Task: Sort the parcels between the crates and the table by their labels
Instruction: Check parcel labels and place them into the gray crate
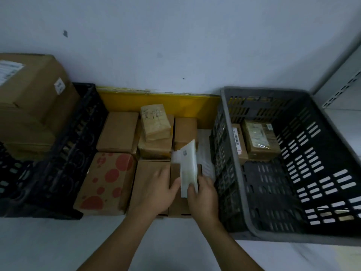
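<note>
White packet (188, 165): centre of frame, upright on edge, pinched by right hand (203, 196) at its lower end. Left hand (156, 189): fingers flat on brown box (150, 173), thumb touching packet. Grey crate (293, 163): right of frame, just beside the hands.

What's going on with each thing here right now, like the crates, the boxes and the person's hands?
Grey plastic crate: tilted, holds two taped parcels.
Black plastic crate: holds large cardboard boxes.
White flat packet: upright, pinched by right hand.
Left hand: fingers flat on a plain brown box.
Red-spotted cardboard box: closed, lying on the table.
Small taped parcel with handwriting: stacked atop another box.
</note>
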`<move>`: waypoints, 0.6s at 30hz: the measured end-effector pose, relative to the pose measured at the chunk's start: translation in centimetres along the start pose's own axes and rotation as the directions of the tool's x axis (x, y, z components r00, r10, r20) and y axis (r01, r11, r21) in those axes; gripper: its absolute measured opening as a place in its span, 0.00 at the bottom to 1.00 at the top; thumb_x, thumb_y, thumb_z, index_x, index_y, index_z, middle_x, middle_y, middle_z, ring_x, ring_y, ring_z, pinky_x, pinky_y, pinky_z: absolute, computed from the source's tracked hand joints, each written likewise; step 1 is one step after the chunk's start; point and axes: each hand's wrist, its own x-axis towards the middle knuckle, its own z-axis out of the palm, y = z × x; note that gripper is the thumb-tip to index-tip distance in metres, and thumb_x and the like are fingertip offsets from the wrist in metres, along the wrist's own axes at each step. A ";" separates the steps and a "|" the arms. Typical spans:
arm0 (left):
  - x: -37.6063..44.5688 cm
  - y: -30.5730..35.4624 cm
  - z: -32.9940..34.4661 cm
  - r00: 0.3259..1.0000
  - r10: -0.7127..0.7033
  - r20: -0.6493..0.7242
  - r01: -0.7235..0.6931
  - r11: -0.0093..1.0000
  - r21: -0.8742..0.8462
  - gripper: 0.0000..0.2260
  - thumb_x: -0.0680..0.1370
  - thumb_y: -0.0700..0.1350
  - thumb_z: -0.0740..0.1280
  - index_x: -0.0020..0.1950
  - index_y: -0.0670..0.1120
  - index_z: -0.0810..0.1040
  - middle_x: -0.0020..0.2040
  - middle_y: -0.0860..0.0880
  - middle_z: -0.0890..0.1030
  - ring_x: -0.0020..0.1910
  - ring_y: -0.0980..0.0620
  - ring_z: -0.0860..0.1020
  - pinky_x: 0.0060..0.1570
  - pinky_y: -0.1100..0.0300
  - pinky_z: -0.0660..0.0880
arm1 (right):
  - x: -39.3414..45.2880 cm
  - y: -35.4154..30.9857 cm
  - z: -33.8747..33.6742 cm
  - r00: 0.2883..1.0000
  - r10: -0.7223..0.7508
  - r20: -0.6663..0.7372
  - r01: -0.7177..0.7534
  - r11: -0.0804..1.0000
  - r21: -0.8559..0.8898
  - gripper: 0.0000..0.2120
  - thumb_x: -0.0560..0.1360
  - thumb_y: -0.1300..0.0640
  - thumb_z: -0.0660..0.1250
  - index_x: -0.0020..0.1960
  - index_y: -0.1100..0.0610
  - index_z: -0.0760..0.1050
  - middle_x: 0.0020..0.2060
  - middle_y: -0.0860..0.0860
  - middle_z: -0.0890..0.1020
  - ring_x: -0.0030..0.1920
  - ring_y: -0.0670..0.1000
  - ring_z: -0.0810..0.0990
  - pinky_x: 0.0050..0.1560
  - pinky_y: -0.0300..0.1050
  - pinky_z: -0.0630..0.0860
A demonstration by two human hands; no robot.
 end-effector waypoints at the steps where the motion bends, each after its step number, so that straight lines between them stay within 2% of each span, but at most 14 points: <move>1: 0.1 0.8 -0.3 0.998 -0.004 0.056 0.015 0.980 -0.201 0.27 0.84 0.63 0.63 0.82 0.56 0.64 0.75 0.57 0.72 0.71 0.58 0.72 0.68 0.58 0.70 | -0.2 -0.6 -0.4 0.999 -0.047 -0.016 0.047 0.999 0.012 0.10 0.82 0.58 0.69 0.62 0.49 0.79 0.54 0.46 0.79 0.55 0.49 0.82 0.53 0.48 0.82; 3: 0.0 2.1 -0.5 0.996 0.002 0.090 0.040 0.890 -0.454 0.26 0.83 0.64 0.66 0.79 0.58 0.69 0.70 0.59 0.79 0.65 0.61 0.79 0.68 0.54 0.77 | -0.9 -2.2 -1.3 0.992 -0.122 0.000 0.122 0.990 0.069 0.06 0.83 0.57 0.69 0.58 0.47 0.79 0.51 0.44 0.78 0.51 0.43 0.80 0.51 0.45 0.81; 5: -0.1 3.0 -0.8 0.999 -0.013 0.034 0.030 0.825 -0.565 0.18 0.85 0.57 0.67 0.74 0.55 0.76 0.64 0.57 0.84 0.61 0.60 0.82 0.63 0.56 0.80 | -1.6 -3.3 -1.9 0.975 -0.212 0.065 0.205 0.974 0.093 0.09 0.84 0.53 0.66 0.63 0.48 0.79 0.57 0.42 0.78 0.58 0.41 0.79 0.58 0.43 0.80; 7: -0.2 3.7 -1.2 0.995 -0.056 -0.081 0.002 0.830 -0.557 0.11 0.87 0.48 0.63 0.67 0.48 0.79 0.62 0.53 0.85 0.57 0.57 0.83 0.49 0.68 0.80 | -2.2 -3.8 -2.2 0.954 -0.282 0.100 0.276 0.959 0.071 0.17 0.83 0.46 0.62 0.69 0.50 0.79 0.64 0.42 0.77 0.65 0.43 0.76 0.66 0.45 0.77; 9: -0.2 3.7 -1.9 0.972 -0.105 -0.210 -0.013 0.868 -0.496 0.08 0.87 0.43 0.60 0.58 0.45 0.80 0.58 0.49 0.85 0.51 0.56 0.82 0.39 0.69 0.76 | -2.5 -4.1 -2.6 0.946 -0.314 0.085 0.308 0.949 0.073 0.21 0.84 0.43 0.62 0.68 0.53 0.81 0.67 0.42 0.78 0.69 0.43 0.75 0.71 0.46 0.74; 12: 0.0 2.6 -2.7 0.935 -0.160 -0.316 -0.022 0.864 -0.502 0.09 0.86 0.44 0.61 0.50 0.51 0.79 0.53 0.52 0.86 0.49 0.54 0.83 0.47 0.51 0.81 | -2.3 -4.5 -3.7 0.936 -0.352 -0.010 0.352 0.934 0.063 0.19 0.84 0.46 0.64 0.67 0.56 0.83 0.67 0.44 0.79 0.70 0.43 0.75 0.73 0.48 0.74; 13: 0.1 2.5 -3.1 0.927 -0.179 -0.330 -0.019 0.855 -0.518 0.09 0.86 0.45 0.61 0.50 0.51 0.79 0.54 0.52 0.86 0.49 0.54 0.83 0.48 0.50 0.80 | -2.0 -4.6 -4.1 0.931 -0.360 -0.055 0.363 0.931 0.046 0.18 0.83 0.48 0.65 0.66 0.56 0.83 0.67 0.45 0.78 0.70 0.45 0.75 0.72 0.50 0.75; 16: -0.2 3.2 -4.3 0.912 -0.220 -0.347 -0.039 0.794 -0.607 0.09 0.88 0.44 0.60 0.55 0.49 0.80 0.56 0.53 0.84 0.52 0.55 0.82 0.42 0.58 0.76 | -0.8 -5.3 -6.0 0.926 -0.352 -0.133 0.353 0.935 -0.016 0.16 0.82 0.51 0.68 0.68 0.54 0.80 0.71 0.49 0.74 0.72 0.50 0.74 0.67 0.54 0.80; 18: -0.6 3.9 -4.9 0.904 -0.208 -0.373 -0.085 0.768 -0.635 0.10 0.88 0.43 0.60 0.54 0.50 0.80 0.54 0.55 0.85 0.51 0.57 0.82 0.41 0.61 0.76 | -0.1 -6.2 -7.6 0.940 -0.313 -0.139 0.314 0.949 -0.015 0.19 0.82 0.51 0.70 0.72 0.51 0.76 0.75 0.49 0.70 0.74 0.50 0.71 0.66 0.54 0.81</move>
